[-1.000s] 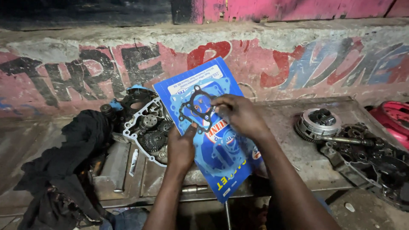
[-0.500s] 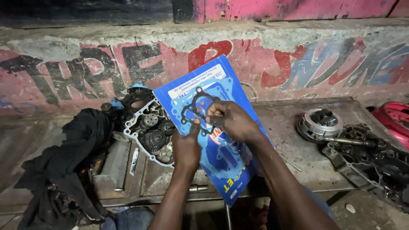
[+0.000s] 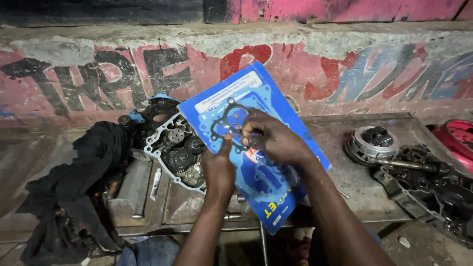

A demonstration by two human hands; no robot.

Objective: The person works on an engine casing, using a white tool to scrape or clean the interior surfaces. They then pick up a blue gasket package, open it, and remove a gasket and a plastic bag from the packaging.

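Note:
I hold a flat blue gasket-set pack [image 3: 266,182] upright over the workbench, in the middle of the head view. My left hand [image 3: 219,167] grips its left edge from below, thumb up on the front. My right hand [image 3: 273,138] lies across the front of the pack, fingertips pinching at a dark ring-shaped gasket [image 3: 227,120] under the clear film near the top. Behind the pack, on the left, an open engine case [image 3: 175,150] with exposed gears lies on the bench.
A black rag [image 3: 79,187] is heaped at the bench's left end. A clutch drum [image 3: 369,143] and dark engine parts [image 3: 433,187] lie on the right, beside a red cover [image 3: 460,138]. A painted wall [image 3: 345,74] rises behind the metal bench [image 3: 354,192].
The pack has shifted slightly left and tilted more upright. My right hand has slid from the pack's upper right down to its middle, fingertips now at the gasket beside my left thumb.

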